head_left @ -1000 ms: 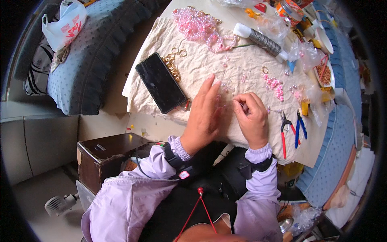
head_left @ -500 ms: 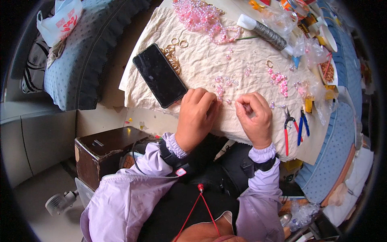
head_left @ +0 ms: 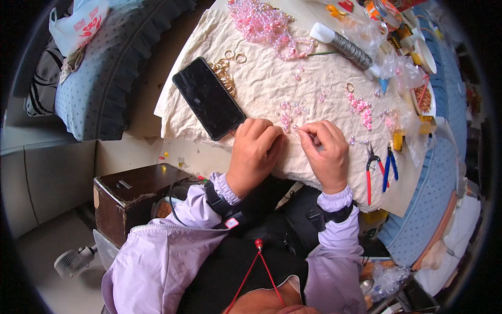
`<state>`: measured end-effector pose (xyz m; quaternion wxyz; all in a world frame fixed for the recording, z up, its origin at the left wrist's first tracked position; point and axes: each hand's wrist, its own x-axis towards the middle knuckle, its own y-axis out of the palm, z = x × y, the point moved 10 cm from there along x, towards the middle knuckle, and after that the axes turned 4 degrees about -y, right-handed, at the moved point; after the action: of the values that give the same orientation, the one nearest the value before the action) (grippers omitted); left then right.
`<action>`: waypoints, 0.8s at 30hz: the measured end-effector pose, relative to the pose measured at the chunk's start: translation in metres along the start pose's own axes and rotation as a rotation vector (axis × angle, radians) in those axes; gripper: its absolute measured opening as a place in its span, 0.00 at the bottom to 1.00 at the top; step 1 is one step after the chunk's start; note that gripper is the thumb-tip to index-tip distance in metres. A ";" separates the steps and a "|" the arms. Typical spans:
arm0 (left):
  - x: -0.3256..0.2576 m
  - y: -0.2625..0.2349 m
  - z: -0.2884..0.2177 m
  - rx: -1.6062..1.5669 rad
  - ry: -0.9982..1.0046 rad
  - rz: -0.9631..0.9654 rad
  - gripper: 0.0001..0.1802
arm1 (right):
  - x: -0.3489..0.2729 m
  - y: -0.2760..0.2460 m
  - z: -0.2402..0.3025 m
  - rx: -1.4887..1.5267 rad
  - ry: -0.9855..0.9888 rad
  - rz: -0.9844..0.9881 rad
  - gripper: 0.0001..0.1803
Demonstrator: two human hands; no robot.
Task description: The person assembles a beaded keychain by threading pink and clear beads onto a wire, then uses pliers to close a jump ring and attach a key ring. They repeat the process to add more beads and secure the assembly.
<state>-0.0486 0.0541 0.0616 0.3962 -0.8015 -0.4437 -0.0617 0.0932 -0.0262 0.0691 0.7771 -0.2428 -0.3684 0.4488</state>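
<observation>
My left hand [head_left: 254, 152] rests at the near edge of the cream cloth [head_left: 261, 78], beside a black phone [head_left: 209, 98]. Its fingers are closed, and whatever they hold is hidden. Just to the right, my right hand [head_left: 325, 152] has thumb and forefinger pinched at a small pearly bead [head_left: 296, 127]. Past the fingertips lie loose pink and clear beads [head_left: 285, 119]. A cluster of pink beads [head_left: 362, 110] sits further right, close to a gold ring [head_left: 350, 87]. Several gold rings [head_left: 226, 81] are heaped against the phone.
Red-handled pliers [head_left: 372, 172] and blue-handled pliers [head_left: 390, 167] lie at the right. At the back are a tangle of pink bead strands [head_left: 259, 26] and a spool of grey wire [head_left: 348, 49]. Plastic bags [head_left: 408, 73] and a bowl of brown bits [head_left: 424, 98] crowd the right edge.
My right hand has shifted slightly left, its thumb and forefinger reaching the pearly bead that lay apart on the cloth. My left hand is almost where it was.
</observation>
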 end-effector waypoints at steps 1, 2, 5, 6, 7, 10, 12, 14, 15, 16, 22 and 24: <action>0.000 0.000 0.000 -0.001 0.001 0.001 0.12 | 0.000 0.000 0.000 -0.003 0.011 0.003 0.07; 0.001 0.000 0.000 -0.007 0.002 0.002 0.13 | 0.001 0.000 0.000 -0.006 0.022 0.006 0.07; 0.002 0.001 0.001 -0.009 -0.017 0.023 0.12 | -0.003 -0.001 -0.013 0.145 0.228 -0.007 0.07; 0.002 0.000 0.000 -0.010 -0.016 0.016 0.12 | -0.001 -0.004 -0.013 0.131 0.228 -0.013 0.07; 0.003 0.000 0.000 -0.011 -0.017 0.010 0.12 | 0.002 -0.007 -0.013 0.114 0.233 -0.017 0.07; 0.004 0.000 -0.001 -0.026 -0.014 0.007 0.12 | 0.019 -0.015 0.000 -0.035 0.068 -0.058 0.06; 0.005 0.000 0.000 -0.041 -0.012 0.008 0.12 | 0.027 -0.016 0.010 -0.132 -0.053 -0.079 0.06; 0.004 0.000 0.001 -0.058 -0.011 0.015 0.13 | 0.031 -0.013 0.017 -0.191 -0.116 -0.087 0.06; 0.004 0.000 0.001 -0.060 -0.011 0.016 0.13 | 0.032 -0.012 0.018 -0.198 -0.115 -0.082 0.07; 0.004 0.000 0.001 -0.062 -0.010 0.016 0.13 | 0.033 -0.010 0.018 -0.205 -0.114 -0.077 0.07; 0.004 0.000 0.002 -0.074 -0.010 0.017 0.13 | 0.032 -0.008 0.018 -0.233 -0.113 -0.083 0.08; 0.004 0.000 0.002 -0.072 -0.013 0.019 0.12 | 0.031 -0.008 0.016 -0.232 -0.107 -0.082 0.08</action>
<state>-0.0464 0.0580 0.0620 0.3647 -0.8199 -0.4359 -0.0687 0.0946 -0.0022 0.0958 0.7408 -0.2914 -0.4682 0.3835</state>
